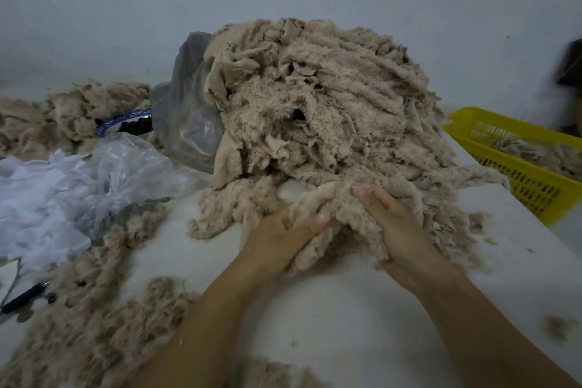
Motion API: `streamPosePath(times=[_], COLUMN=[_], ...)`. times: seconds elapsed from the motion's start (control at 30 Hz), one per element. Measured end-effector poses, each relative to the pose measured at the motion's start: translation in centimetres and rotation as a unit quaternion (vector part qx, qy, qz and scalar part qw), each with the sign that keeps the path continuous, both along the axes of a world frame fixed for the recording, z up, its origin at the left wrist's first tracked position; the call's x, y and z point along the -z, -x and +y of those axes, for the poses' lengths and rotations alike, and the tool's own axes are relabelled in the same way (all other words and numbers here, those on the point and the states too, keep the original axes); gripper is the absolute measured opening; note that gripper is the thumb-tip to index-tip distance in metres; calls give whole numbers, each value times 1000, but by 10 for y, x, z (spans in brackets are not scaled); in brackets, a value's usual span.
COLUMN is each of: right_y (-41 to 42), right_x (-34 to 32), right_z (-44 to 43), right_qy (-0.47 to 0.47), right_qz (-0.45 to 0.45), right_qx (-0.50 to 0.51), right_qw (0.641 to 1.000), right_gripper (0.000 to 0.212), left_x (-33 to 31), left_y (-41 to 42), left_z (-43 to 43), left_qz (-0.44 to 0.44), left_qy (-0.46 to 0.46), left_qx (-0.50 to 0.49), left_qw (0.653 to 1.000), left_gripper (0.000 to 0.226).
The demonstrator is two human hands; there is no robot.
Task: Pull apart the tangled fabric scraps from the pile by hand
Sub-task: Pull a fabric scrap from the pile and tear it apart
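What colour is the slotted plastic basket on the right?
Yellow; the slotted plastic basket shows best in the head view.

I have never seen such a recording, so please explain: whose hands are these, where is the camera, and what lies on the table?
No machine is here. A person works with bare hands, and the one camera sits on their head, looking forward and down, so both arms reach away from you. The left hand and the right hand grip one clump of scraps at the foot of the big pile of beige fluffy fabric. Everything rests on a white table. At the front left lie loose scraps; further left, crumpled plastic bags and a pen. A yellow basket stands at the right.
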State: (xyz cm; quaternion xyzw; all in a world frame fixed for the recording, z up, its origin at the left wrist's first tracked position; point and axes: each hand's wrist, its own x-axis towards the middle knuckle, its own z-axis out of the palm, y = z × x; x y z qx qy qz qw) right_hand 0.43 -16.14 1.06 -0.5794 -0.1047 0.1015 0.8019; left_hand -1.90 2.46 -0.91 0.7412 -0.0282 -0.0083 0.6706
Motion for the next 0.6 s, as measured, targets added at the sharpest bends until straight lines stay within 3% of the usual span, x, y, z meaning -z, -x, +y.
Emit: streamPosePath(times=[0.07, 0.13, 0.2, 0.3, 0.37, 0.47, 0.53, 0.6], right_y=[-3, -7, -10, -11, -9, -4, -2, 1], right_x=[-1, -3, -3, -5, -3, 4, 7, 4], right_z=[-2, -5, -10, -17, -20, -10, -3, 3], right_qy=[20, 23, -23, -80, -59, 91, 183, 210], right_qz=[4, 14, 13, 15, 1, -83, -134, -162], right_qx=[34, 66, 56, 2, -44, -58, 1, 53], right_qw=[999, 997, 998, 997, 997, 991, 974, 963], right_gripper=[24, 30, 32, 44, 66, 87, 82, 61], left_x=[-2, -7, -11, -14, -16, -15, -16, -16], left_y=[-1, -3, -7, -12, -11, -9, -7, -5], left_z=[-1, 4, 14, 34, 35, 24, 17, 13], left_qz=[36, 40, 47, 56, 71, 73, 67, 64], left_qy=[59, 205, 349, 509, 514, 513, 508, 503], left_qx=[-27, -53, -66, -78, -78, -30, 14, 33], left_qw=[997, 977, 934, 855, 851, 855, 859, 861], left_gripper=[46, 31, 24, 38, 42, 50, 56, 62])
